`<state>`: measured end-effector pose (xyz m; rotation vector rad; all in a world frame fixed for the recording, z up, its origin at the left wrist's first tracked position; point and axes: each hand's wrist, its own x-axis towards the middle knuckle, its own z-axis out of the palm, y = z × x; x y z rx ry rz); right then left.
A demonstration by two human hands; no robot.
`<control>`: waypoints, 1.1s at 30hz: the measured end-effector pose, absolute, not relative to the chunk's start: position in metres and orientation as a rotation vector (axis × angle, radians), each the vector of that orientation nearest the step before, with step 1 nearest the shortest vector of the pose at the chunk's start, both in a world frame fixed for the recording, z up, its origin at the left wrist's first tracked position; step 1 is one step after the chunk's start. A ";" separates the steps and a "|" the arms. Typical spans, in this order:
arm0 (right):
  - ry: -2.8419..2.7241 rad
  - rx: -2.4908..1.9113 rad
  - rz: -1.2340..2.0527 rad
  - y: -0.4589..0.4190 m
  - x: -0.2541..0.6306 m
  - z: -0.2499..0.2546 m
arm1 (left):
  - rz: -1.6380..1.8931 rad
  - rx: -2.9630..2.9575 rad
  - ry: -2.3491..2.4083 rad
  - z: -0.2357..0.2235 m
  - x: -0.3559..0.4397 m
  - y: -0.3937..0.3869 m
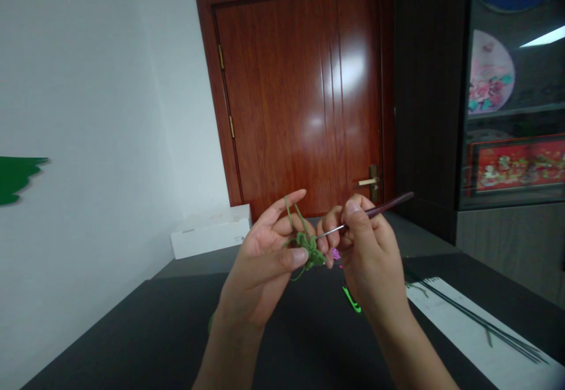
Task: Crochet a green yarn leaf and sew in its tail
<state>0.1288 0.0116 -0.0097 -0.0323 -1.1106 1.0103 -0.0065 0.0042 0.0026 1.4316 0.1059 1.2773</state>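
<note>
A small green crochet piece (311, 251) is pinched between the thumb and fingers of my left hand (270, 255). Green yarn (301, 216) loops up from it over my raised left index finger. My right hand (368, 243) grips a crochet hook (392, 203) by its dark handle, which points up to the right. The hook's thin metal shaft reaches left to the top edge of the crochet piece. Whether its tip is inside a stitch I cannot tell. Both hands are close together above the black table (291, 343).
A bright green clip-like item (352, 300) and something purple (336, 254) lie behind my hands. On the right, dark thin stems (485, 323) rest across white paper (445, 313). A long white box (210, 234) sits at the back left, before a wooden door (300, 96).
</note>
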 end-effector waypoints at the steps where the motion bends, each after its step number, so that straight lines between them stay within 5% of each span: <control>1: -1.104 -0.028 1.014 0.012 0.128 -0.010 | 1.275 1.428 0.101 0.003 -0.006 0.004; 33: -1.062 -0.117 0.888 0.028 0.117 -0.017 | 1.405 1.410 0.163 0.003 -0.003 0.008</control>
